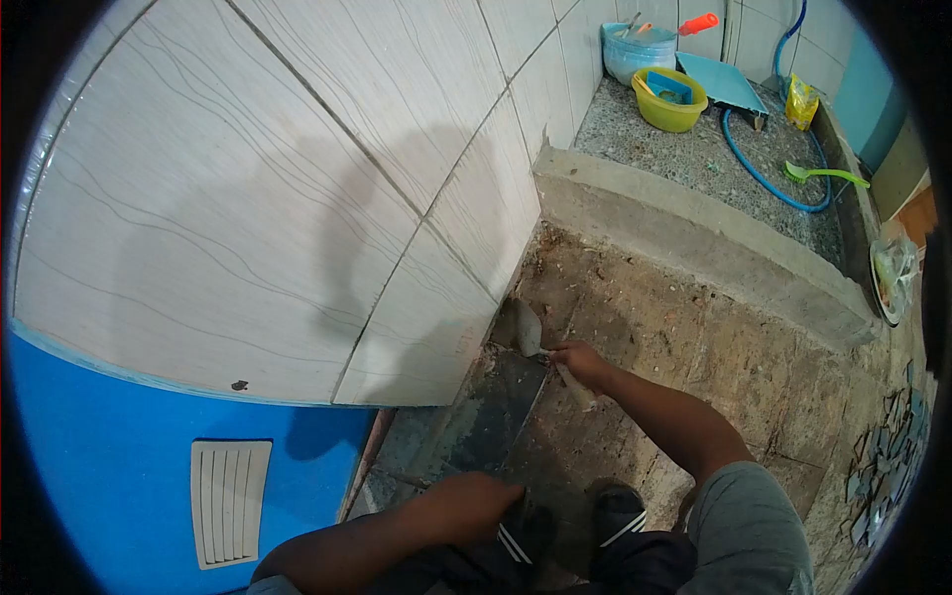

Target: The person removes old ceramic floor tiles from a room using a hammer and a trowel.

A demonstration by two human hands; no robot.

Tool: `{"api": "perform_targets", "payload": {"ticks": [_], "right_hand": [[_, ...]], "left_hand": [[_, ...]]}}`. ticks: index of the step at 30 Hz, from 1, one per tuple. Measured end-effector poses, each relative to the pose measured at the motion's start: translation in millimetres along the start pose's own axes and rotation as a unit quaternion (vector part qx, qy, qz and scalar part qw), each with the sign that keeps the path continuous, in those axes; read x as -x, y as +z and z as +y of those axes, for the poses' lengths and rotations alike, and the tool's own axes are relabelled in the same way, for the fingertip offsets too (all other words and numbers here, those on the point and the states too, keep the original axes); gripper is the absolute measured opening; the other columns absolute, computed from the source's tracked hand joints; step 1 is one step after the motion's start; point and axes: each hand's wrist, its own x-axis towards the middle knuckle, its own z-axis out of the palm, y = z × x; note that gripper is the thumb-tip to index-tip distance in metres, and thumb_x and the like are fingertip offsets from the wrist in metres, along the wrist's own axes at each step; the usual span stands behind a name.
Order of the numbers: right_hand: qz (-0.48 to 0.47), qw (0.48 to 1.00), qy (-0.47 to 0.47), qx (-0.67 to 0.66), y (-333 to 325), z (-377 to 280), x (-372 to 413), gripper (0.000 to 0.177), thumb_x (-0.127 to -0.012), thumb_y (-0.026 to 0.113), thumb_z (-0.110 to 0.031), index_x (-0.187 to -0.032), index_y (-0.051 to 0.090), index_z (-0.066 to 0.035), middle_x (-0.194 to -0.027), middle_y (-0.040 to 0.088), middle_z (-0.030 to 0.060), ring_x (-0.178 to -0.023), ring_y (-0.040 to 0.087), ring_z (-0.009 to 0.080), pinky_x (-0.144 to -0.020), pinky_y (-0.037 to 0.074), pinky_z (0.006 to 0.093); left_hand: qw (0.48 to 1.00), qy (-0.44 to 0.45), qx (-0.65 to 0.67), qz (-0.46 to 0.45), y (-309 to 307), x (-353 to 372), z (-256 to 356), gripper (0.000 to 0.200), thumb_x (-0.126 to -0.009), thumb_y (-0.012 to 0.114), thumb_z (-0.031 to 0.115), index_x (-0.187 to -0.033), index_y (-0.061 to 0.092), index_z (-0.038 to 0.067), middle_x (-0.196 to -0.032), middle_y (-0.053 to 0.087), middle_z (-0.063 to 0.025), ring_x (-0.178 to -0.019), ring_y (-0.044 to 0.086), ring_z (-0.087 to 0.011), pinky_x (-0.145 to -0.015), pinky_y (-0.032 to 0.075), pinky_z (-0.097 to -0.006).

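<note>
My right hand [583, 369] is closed around the handle of a trowel [530, 332]. Its grey blade points at the floor's corner, close to the foot of the tiled wall [416, 297]. Beneath it are dark floor tiles [501, 392] beside a bare, dirty stretch of floor [674, 347] with crumbs of debris. My left hand [471, 506] hangs low near my knee and a sandal, its fingers curled; whatever they hold, if anything, is hidden.
A concrete curb [684, 228] crosses the far side. Behind it stand a yellow basin [670, 117], a light-blue tub [635, 59], a blue hose [759, 177] and a green brush [828, 175]. Broken tile pieces [888, 466] lie at right. A blue door [119, 466] with a vent [230, 501] is at left.
</note>
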Motion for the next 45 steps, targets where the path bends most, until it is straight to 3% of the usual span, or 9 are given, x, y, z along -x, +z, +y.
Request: {"api": "perform_targets", "payload": {"ticks": [7, 10, 13, 16, 19, 25, 34, 37, 45], "right_hand": [[-0.012, 0.996, 0.007, 0.093, -29.4, 11.1, -29.3, 0.036, -0.095, 0.061, -0.021, -0.122, 0.069, 0.003, -0.111, 0.073, 0.0183, -0.104, 0.067, 0.0269, -0.094, 0.049, 0.0383], [0.064, 0.997, -0.044, 0.03, -36.5, 31.0, -31.5, 0.037, -0.095, 0.061, -0.022, -0.122, 0.069, 0.002, -0.113, 0.072, 0.0177, -0.104, 0.067, 0.0279, -0.094, 0.049, 0.0396], [0.09, 0.993, 0.016, -0.08, -67.1, 16.4, -5.4, 0.035, -0.096, 0.061, -0.018, -0.124, 0.068, 0.001, -0.104, 0.072, 0.0144, -0.09, 0.068, 0.0208, -0.086, 0.053, 0.0374], [-0.065, 0.974, -0.028, 0.214, -91.6, -16.1, 26.8, 0.037, -0.096, 0.059, -0.016, -0.128, 0.067, 0.0, -0.106, 0.072, 0.0136, -0.089, 0.069, 0.0195, -0.084, 0.053, 0.0381], [-0.166, 0.941, 0.008, 0.294, -97.1, -32.3, 18.9, 0.036, -0.097, 0.058, -0.015, -0.129, 0.066, -0.001, -0.111, 0.072, 0.0129, -0.09, 0.07, 0.0194, -0.085, 0.053, 0.0381], [-0.21, 0.877, -0.061, 0.429, -85.8, -52.6, -11.9, 0.035, -0.097, 0.054, -0.014, -0.128, 0.07, -0.009, -0.115, 0.073, 0.0157, -0.089, 0.072, 0.0223, -0.081, 0.056, 0.0402], [-0.224, 0.88, 0.01, 0.419, -74.6, -44.3, -31.6, 0.035, -0.099, 0.053, -0.015, -0.131, 0.067, -0.008, -0.111, 0.073, 0.0128, -0.088, 0.071, 0.0212, -0.083, 0.056, 0.0394], [-0.233, 0.93, 0.0, 0.286, -85.4, -12.3, -32.1, 0.035, -0.099, 0.054, -0.016, -0.131, 0.066, -0.006, -0.107, 0.072, 0.0104, -0.087, 0.069, 0.0194, -0.083, 0.055, 0.0384], [-0.216, 0.908, 0.022, 0.358, -83.5, -23.2, -20.3, 0.034, -0.098, 0.055, -0.016, -0.128, 0.068, -0.006, -0.105, 0.072, 0.0089, -0.087, 0.068, 0.019, -0.082, 0.054, 0.0364]], "left_hand": [[1.0, 0.013, 0.005, 0.005, 2.8, -8.5, -4.7, 0.031, -0.088, 0.065, 0.017, -0.115, 0.059, 0.001, -0.098, 0.068, -0.0244, -0.097, 0.066, -0.0451, -0.082, 0.051, -0.055], [1.0, 0.008, -0.001, 0.01, 3.5, -8.2, -5.7, 0.031, -0.087, 0.065, 0.017, -0.113, 0.059, 0.002, -0.098, 0.068, -0.024, -0.097, 0.066, -0.0452, -0.082, 0.051, -0.0554], [1.0, -0.029, 0.008, -0.007, -0.7, 1.9, -1.3, 0.033, -0.085, 0.066, 0.016, -0.115, 0.059, 0.001, -0.098, 0.068, -0.0237, -0.097, 0.066, -0.0452, -0.083, 0.051, -0.0552], [1.0, -0.019, 0.003, 0.01, 3.1, 9.3, -5.1, 0.033, -0.085, 0.062, 0.013, -0.116, 0.06, 0.001, -0.099, 0.069, -0.0233, -0.098, 0.067, -0.0444, -0.084, 0.053, -0.0545], [1.0, 0.0, 0.006, 0.009, -0.8, 9.0, -1.8, 0.038, -0.083, 0.065, 0.013, -0.119, 0.059, 0.0, -0.099, 0.068, -0.0241, -0.098, 0.066, -0.0445, -0.084, 0.053, -0.0542], [1.0, 0.012, -0.003, 0.015, 4.8, -0.5, -3.5, 0.042, -0.083, 0.068, 0.015, -0.12, 0.059, -0.001, -0.1, 0.068, -0.0252, -0.098, 0.066, -0.0446, -0.084, 0.052, -0.0538], [1.0, 0.006, 0.009, 0.015, 1.1, 6.8, -3.7, 0.039, -0.085, 0.068, 0.019, -0.116, 0.059, -0.002, -0.092, 0.068, -0.0247, -0.095, 0.067, -0.0442, -0.083, 0.052, -0.0542], [1.0, -0.005, 0.012, 0.003, -1.4, 8.2, -2.0, 0.037, -0.086, 0.068, 0.018, -0.116, 0.059, -0.002, -0.094, 0.068, -0.0247, -0.096, 0.066, -0.0442, -0.083, 0.052, -0.0544], [1.0, 0.003, -0.007, 0.009, 3.4, 3.9, -4.6, 0.037, -0.085, 0.067, 0.017, -0.118, 0.059, 0.001, -0.101, 0.068, -0.0231, -0.1, 0.066, -0.0434, -0.084, 0.052, -0.0547]]}}
